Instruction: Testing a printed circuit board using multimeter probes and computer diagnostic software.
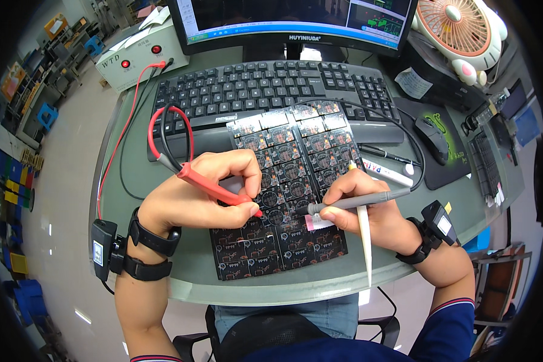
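A dark panel of printed circuit boards [253, 256] lies on the table, its far end up against the keyboard. My left hand [170, 202] is closed around a red test probe [214, 187], whose tip points down at the panel's middle. In my right hand [385, 222] a grey test probe [368, 199] is gripped, its black tip over the panel just right of the red one. Whether either tip touches the board, I cannot tell. A white tapered stick [365, 241] also sits between my right fingers, pointed end toward me. By them shows a pink-and-white label [318, 223].
Behind the panel are a black keyboard [241, 90] and a monitor [289, 39]. A white instrument box [142, 57] with leads stands far left. At right lie a white marker [387, 172], a black pen [383, 154], and a mouse [431, 139]; a fan [458, 30] is behind.
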`<action>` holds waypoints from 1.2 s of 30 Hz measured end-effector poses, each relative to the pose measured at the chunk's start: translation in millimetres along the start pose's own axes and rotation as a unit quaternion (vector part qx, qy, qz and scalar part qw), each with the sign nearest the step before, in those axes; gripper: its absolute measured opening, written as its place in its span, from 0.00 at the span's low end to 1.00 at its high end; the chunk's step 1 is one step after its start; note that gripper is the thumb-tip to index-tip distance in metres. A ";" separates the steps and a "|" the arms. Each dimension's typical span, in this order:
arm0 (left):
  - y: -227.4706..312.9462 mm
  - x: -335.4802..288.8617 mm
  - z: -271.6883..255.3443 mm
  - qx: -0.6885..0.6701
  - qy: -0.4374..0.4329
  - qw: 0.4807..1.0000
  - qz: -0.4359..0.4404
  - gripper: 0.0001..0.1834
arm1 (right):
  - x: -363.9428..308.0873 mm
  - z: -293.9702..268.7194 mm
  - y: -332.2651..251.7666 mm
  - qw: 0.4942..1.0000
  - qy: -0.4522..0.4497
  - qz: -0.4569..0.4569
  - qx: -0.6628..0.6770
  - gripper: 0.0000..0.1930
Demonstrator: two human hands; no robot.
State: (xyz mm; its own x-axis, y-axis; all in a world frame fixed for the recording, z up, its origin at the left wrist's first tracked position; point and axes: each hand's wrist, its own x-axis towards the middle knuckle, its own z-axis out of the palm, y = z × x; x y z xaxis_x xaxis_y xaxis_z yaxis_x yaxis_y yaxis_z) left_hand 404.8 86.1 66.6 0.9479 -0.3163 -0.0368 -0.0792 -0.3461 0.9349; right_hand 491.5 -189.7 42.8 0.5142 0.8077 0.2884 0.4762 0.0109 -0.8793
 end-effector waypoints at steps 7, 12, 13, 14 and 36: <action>4.4 -0.7 2.4 0.018 0.000 1.000 -0.003 0.11 | 1.4 1.5 -1.9 1.000 0.006 0.003 0.006 0.09; 4.5 -1.0 3.1 0.028 0.001 1.000 -0.008 0.11 | 1.0 0.4 -1.7 1.000 0.002 0.007 -0.007 0.09; 4.2 -0.8 3.2 0.032 0.002 0.999 -0.005 0.11 | 1.1 0.5 -2.1 1.000 0.002 0.007 -0.004 0.09; 3.9 -0.4 3.3 0.036 0.004 0.999 -0.002 0.11 | 0.9 0.5 -2.1 1.000 0.003 0.008 -0.001 0.09; 6.4 -1.0 3.4 0.083 -0.002 0.996 0.015 0.11 | 0.6 -2.3 -0.8 0.999 -0.023 0.002 -0.024 0.13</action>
State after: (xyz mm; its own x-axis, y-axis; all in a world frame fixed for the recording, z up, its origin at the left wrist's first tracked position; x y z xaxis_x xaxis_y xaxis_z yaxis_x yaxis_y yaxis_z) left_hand 402.3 81.2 71.5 0.9428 -0.3331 -0.0108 -0.1587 -0.4774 0.8642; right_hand 493.2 -190.6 44.6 0.4839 0.8336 0.2664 0.5087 -0.0202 -0.8607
